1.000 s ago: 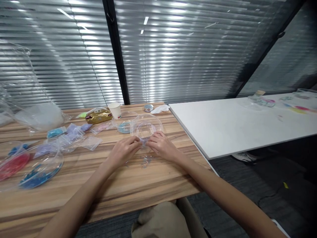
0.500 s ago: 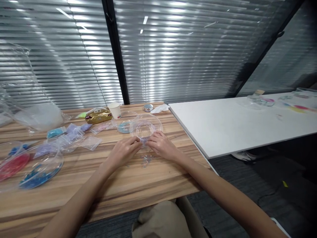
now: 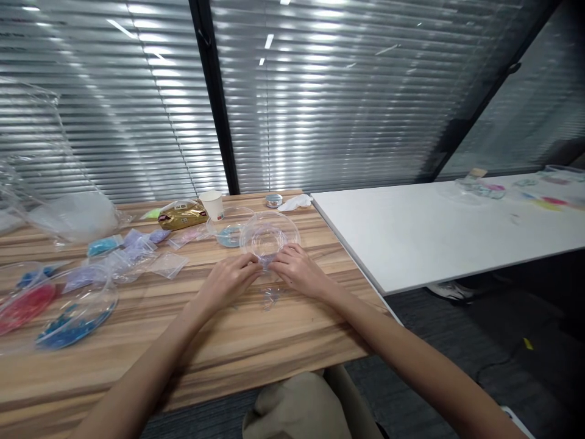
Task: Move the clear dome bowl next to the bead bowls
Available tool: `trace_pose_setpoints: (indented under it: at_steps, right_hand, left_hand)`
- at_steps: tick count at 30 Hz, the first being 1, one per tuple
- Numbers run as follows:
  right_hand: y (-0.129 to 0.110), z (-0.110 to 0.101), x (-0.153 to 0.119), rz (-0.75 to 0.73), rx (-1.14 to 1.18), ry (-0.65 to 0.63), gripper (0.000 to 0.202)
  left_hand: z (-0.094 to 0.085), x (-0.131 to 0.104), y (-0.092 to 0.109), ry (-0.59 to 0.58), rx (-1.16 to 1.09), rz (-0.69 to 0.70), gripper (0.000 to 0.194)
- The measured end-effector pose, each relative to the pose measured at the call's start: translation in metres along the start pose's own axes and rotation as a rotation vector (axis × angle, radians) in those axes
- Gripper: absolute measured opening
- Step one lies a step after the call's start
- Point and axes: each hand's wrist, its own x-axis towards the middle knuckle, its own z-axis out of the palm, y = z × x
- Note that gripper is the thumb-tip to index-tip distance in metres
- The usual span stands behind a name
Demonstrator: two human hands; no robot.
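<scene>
My left hand (image 3: 233, 275) and my right hand (image 3: 296, 266) meet at the near rim of a clear round bowl (image 3: 269, 222) on the wooden table. The fingers of both are closed on a small clear plastic bag (image 3: 266, 262) with pale purple contents, which the fingertips partly cover. Just below the hands, a scrap of clear plastic (image 3: 270, 297) lies on the wood. Behind the left hand, another clear bowl (image 3: 230, 236) holds something light blue.
Left are several small zip bags (image 3: 168, 264), a bowl of blue pieces (image 3: 75, 329) and a red-filled bowl (image 3: 27, 308). Toward the blinds stand a gold packet (image 3: 181, 214), a paper cup (image 3: 212, 205), a small round tin (image 3: 273, 200) and a crumpled tissue (image 3: 295, 202). A white table (image 3: 384, 238) adjoins right.
Both hands stay at the bowl's near rim with the small bag between them. Only a slight shift of the camera view shows.
</scene>
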Motion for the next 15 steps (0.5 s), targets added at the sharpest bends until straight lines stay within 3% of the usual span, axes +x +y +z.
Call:
trace_pose_setpoints:
  at_steps: [15]
  right_hand:
    - [0.0008, 0.0003, -0.0004, -0.005, -0.005, -0.007, 0.017]
  left_hand:
    - [-0.0016, 0.0007, 0.0014, -0.013, 0.017, 0.007, 0.027]
